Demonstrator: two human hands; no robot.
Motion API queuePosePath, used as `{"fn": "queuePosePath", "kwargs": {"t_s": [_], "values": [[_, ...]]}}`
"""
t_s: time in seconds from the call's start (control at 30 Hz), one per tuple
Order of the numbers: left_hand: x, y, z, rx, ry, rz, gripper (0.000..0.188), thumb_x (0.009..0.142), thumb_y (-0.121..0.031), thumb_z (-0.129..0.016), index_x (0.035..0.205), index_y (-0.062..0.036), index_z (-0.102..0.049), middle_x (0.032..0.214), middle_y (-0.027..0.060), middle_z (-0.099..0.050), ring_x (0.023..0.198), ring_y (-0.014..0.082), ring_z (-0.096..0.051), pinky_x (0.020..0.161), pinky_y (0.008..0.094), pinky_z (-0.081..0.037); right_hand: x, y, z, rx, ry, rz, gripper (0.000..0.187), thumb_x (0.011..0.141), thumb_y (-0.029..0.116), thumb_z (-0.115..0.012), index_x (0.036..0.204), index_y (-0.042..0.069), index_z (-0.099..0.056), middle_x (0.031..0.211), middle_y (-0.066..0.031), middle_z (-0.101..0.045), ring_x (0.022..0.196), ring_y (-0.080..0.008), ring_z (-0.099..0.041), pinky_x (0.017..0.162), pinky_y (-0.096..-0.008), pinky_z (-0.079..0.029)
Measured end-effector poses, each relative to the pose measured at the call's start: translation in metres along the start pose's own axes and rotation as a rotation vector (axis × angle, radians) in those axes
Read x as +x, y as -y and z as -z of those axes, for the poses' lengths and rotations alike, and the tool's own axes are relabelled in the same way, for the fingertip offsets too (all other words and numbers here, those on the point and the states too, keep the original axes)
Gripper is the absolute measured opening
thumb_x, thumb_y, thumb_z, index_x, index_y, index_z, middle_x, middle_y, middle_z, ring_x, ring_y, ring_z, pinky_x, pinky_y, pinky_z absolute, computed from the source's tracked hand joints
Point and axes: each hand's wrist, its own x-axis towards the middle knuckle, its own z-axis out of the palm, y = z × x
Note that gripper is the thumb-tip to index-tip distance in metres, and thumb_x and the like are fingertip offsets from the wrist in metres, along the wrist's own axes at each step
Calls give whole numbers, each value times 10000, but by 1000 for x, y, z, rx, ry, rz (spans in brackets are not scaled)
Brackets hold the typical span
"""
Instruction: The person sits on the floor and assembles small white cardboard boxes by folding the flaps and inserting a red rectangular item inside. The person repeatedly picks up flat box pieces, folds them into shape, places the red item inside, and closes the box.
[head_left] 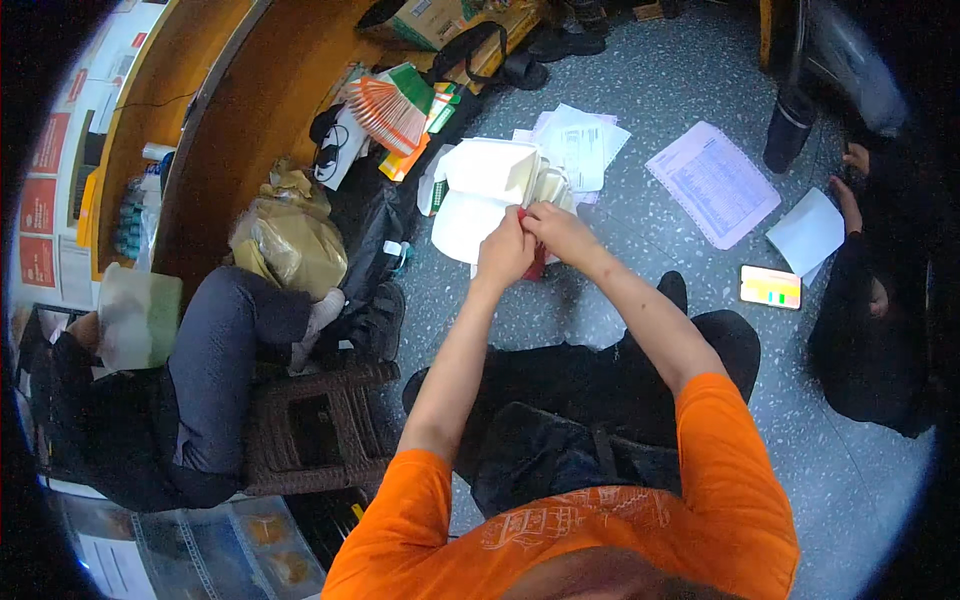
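Note:
Both my arms reach forward over the floor, and my hands meet at a white, opened-out stack or folder of papers (470, 225). My left hand (506, 248) is closed, its fingertips on a small red thing (522, 214). Against it my right hand (561, 234) is also closed, pinching at the same spot. More red shows below the hands, beside the right wrist; its kind is mostly hidden. Cream-white folded pieces (552, 185) stick up just beyond my right hand.
Printed sheets (580, 150) lie beyond the stack, and a lilac form (712, 185) lies right of it. A lit phone (770, 287) rests near a dark-clad person (870, 320). Another person's leg (225, 360), a yellowish plastic bag (300, 240) and orange-white booklets (385, 115) are left.

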Motion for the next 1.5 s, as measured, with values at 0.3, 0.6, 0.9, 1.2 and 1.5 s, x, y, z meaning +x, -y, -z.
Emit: {"fn": "queuePosePath", "kwargs": {"t_s": [0.3,0.6,0.9,1.2,1.5], "values": [[13,40,-10,-178,102,-146,334,935,-154,-558,1201,14,-447,1078,347,-641,1052,510,-633,890,535,-505,-7,4,-4,53,27,-6,393,696,25,-762,1059,72,-621,1118,-122,-602,1102,-324,-618,910,-427,-555],[27,99,21,-135,-559,-144,329,897,-162,-723,1179,-5,-655,1193,196,-671,1126,358,-628,985,440,-492,-6,2,-1,166,-6,-196,171,923,130,-622,1054,20,-633,1150,-208,-599,1038,-420,-625,884,-479,-542],[2,165,14,-1226,-43,511,945,942,-805,-414,1548,-81,-424,1564,181,-458,1459,387,-384,1116,650,-334,-5,24,-27,587,-238,-792,555,1008,386,-651,1258,-83,-491,1140,-231,-608,1031,-318,-623,896,-419,-526],[-18,86,-29,-1360,137,406,1061,893,-887,-310,1645,-150,-179,1675,181,-243,1519,423,-273,1109,709,-329,-6,7,70,749,182,-1162,709,881,277,-654,1459,-52,-408,1285,-213,-604,1084,-337,-674,769,-518,-649],[48,44,-113,-1245,442,-36,884,942,-639,-602,1600,-135,-298,1671,197,-253,1472,414,-368,1141,617,-374,-81,-103,193,661,75,-1293,799,625,18,-550,1419,-20,-459,1183,-178,-596,1041,-349,-669,821,-524,-635]]}}
